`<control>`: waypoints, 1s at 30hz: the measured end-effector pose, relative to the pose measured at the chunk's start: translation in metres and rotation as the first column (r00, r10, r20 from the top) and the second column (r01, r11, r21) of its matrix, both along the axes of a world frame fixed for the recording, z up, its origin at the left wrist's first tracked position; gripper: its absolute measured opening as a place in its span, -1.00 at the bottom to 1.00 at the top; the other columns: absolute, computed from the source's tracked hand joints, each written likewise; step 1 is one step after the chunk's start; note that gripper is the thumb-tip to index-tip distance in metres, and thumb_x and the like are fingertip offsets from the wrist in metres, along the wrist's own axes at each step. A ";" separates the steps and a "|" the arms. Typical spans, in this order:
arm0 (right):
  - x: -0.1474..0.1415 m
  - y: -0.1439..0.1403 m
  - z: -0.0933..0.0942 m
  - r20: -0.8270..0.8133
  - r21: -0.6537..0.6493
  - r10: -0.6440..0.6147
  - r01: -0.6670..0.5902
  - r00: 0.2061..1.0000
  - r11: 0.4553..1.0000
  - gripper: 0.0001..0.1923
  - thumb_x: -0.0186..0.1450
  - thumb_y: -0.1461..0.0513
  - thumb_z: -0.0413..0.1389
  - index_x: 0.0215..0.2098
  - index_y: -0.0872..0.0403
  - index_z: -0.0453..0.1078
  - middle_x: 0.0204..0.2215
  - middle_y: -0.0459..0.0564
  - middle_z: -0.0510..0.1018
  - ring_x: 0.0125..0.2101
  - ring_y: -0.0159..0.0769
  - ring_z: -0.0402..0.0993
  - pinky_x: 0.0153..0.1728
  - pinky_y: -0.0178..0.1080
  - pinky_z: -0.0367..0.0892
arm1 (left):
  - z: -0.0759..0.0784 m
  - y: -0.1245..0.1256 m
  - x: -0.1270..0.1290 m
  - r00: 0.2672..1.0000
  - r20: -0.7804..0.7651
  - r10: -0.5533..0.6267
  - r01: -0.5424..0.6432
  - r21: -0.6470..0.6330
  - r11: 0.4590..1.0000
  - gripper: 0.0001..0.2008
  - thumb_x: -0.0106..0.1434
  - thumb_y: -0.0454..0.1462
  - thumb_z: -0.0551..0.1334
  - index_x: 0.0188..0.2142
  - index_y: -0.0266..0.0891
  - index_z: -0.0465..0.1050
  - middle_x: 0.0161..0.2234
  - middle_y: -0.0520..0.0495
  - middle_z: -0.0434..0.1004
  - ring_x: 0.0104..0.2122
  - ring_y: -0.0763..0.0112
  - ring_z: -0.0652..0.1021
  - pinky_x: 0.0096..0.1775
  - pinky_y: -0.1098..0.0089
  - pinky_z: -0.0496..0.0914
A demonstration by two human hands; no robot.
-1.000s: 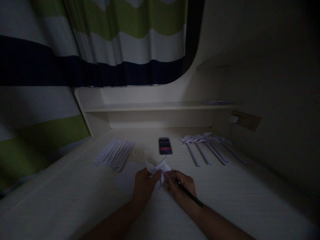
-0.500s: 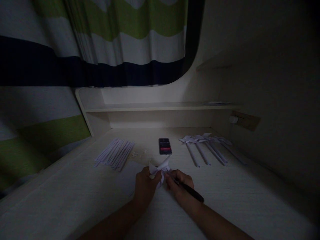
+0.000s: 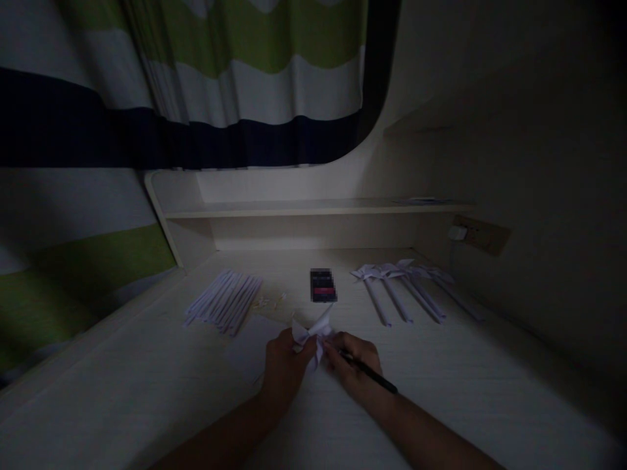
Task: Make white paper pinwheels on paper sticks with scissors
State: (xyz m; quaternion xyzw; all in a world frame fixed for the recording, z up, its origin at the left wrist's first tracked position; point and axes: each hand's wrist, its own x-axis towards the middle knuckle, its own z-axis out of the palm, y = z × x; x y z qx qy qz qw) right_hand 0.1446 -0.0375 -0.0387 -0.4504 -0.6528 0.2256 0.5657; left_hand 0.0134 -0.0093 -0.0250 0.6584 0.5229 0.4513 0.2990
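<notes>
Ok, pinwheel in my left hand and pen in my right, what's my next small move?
Probably press the pen tip into the centre of the paper pinwheel: your left hand pinches it, and your right hand aims the tip there.

The left hand (image 3: 284, 362) pinches a folded paper pinwheel (image 3: 312, 331) above the counter (image 3: 147, 385). The right hand (image 3: 356, 365) holds a dark pen (image 3: 371, 376) against it.
</notes>
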 end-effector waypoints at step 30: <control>-0.018 -0.006 0.011 -0.466 -0.314 -0.116 -0.041 0.877 0.949 -0.70 0.10 0.07 0.07 -0.65 0.11 0.27 -0.80 -0.14 0.38 -0.74 -0.44 0.29 -0.62 -0.37 0.18 | 0.002 0.000 0.000 0.997 0.083 0.004 -0.007 0.034 0.999 -0.75 -0.01 -0.18 0.17 -0.40 -0.33 0.44 -0.48 -0.06 0.54 -0.46 0.35 0.50 -0.41 0.45 0.34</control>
